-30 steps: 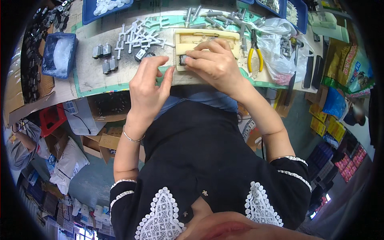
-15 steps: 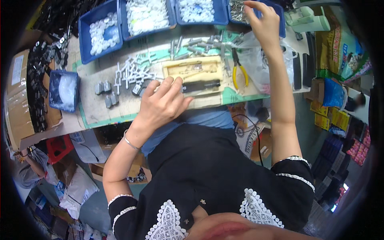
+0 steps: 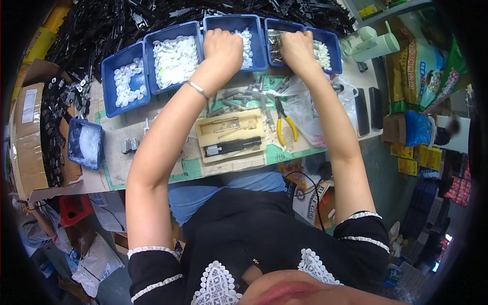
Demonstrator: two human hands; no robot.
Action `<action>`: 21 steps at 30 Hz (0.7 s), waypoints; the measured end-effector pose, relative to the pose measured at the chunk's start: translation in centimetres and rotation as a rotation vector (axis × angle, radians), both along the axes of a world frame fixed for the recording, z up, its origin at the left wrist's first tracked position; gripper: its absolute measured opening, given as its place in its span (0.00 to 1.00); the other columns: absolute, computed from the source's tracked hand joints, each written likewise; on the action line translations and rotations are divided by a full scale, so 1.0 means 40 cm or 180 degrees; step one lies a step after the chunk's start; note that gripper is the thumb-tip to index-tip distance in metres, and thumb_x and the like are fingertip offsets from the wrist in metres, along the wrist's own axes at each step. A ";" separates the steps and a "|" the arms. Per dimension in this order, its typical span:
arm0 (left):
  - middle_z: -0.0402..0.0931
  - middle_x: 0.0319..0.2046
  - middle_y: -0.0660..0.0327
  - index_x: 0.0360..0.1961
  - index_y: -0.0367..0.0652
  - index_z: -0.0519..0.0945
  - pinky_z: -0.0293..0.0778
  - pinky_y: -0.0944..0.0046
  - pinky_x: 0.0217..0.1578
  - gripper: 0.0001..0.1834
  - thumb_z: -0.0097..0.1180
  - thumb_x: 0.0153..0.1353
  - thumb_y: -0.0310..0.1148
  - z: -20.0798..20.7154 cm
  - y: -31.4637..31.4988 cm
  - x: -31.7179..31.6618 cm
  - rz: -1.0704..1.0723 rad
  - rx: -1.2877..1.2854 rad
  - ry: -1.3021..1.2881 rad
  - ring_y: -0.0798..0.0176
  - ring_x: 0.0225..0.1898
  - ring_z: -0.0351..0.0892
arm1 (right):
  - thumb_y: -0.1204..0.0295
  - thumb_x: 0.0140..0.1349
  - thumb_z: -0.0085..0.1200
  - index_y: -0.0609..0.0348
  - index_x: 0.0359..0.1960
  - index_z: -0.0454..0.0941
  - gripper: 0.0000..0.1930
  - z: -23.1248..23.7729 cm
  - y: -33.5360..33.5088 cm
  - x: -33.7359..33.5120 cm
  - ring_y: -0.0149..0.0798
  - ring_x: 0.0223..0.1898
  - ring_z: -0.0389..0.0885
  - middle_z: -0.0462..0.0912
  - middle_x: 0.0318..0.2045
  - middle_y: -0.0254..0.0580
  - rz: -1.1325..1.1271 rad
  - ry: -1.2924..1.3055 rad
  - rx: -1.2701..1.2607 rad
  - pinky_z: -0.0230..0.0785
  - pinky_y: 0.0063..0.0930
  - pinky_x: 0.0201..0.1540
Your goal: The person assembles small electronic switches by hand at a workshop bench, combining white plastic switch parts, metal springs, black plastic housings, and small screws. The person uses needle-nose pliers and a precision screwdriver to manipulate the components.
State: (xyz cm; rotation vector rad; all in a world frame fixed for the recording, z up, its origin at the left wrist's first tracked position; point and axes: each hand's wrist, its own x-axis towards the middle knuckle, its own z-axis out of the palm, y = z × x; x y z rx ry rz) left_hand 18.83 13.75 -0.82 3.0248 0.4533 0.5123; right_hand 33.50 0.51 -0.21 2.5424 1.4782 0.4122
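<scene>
My left hand (image 3: 222, 51) reaches into a blue bin (image 3: 261, 57) of small white plastic pieces, its bent fingers largely hidden behind the back of the hand. Over the neighbouring bin of thin metal pins (image 3: 276, 44) is my right hand (image 3: 298, 50), fingers curled together; anything held in them is hidden. Nearer me lies a cream block (image 3: 203, 129) with two recesses. A black part with a grey metal end (image 3: 234, 147) sits in its front recess. Yellow-handled pliers (image 3: 287, 131) rest to the block's right, beside several grey metal tubes (image 3: 244, 96).
Two more blue bins hold white caps (image 3: 175, 58) and white discs (image 3: 129, 81). Small white pieces (image 3: 321, 55) fill a bin at the right. A clear plastic bag (image 3: 305, 109) lies under my right forearm. Black parts (image 3: 152, 20) are heaped behind. A cardboard box (image 3: 30, 147) stands left.
My left hand has moved from the cream block up to the bin of white pieces. My right hand stays at the pins, its fingers now curled down. The whole view has shifted.
</scene>
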 end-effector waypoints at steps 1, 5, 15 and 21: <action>0.79 0.27 0.52 0.20 0.38 0.80 0.68 0.54 0.37 0.06 0.56 0.45 0.30 -0.002 -0.004 0.021 0.0117 -0.0046 0.0355 0.52 0.35 0.77 | 0.71 0.46 0.55 0.59 0.20 0.79 0.05 -0.005 0.001 0.003 0.46 0.33 0.79 0.81 0.23 0.47 -0.0055 0.0043 -0.0027 0.62 0.41 0.41; 0.79 0.27 0.51 0.20 0.38 0.80 0.68 0.54 0.37 0.06 0.54 0.42 0.28 0.005 -0.012 0.036 0.0208 -0.0315 0.0474 0.51 0.34 0.78 | 0.73 0.47 0.52 0.60 0.19 0.78 0.05 -0.005 -0.018 0.006 0.47 0.30 0.80 0.81 0.23 0.49 0.0344 -0.0081 0.0187 0.62 0.41 0.40; 0.81 0.30 0.61 0.36 0.35 0.80 0.74 0.72 0.33 0.09 0.60 0.55 0.28 0.095 -0.024 -0.170 0.0073 -0.2590 -0.1314 0.71 0.31 0.80 | 0.72 0.47 0.53 0.58 0.33 0.81 0.11 0.004 -0.025 0.038 0.53 0.36 0.80 0.82 0.31 0.52 -0.0222 0.1057 0.0838 0.72 0.41 0.42; 0.79 0.30 0.59 0.40 0.32 0.78 0.77 0.73 0.35 0.11 0.56 0.60 0.29 0.073 -0.093 -0.275 0.0383 -0.5468 -0.2032 0.67 0.32 0.80 | 0.74 0.48 0.52 0.61 0.30 0.80 0.08 -0.025 -0.034 0.068 0.54 0.34 0.80 0.81 0.28 0.55 0.0393 0.0965 0.0747 0.71 0.46 0.41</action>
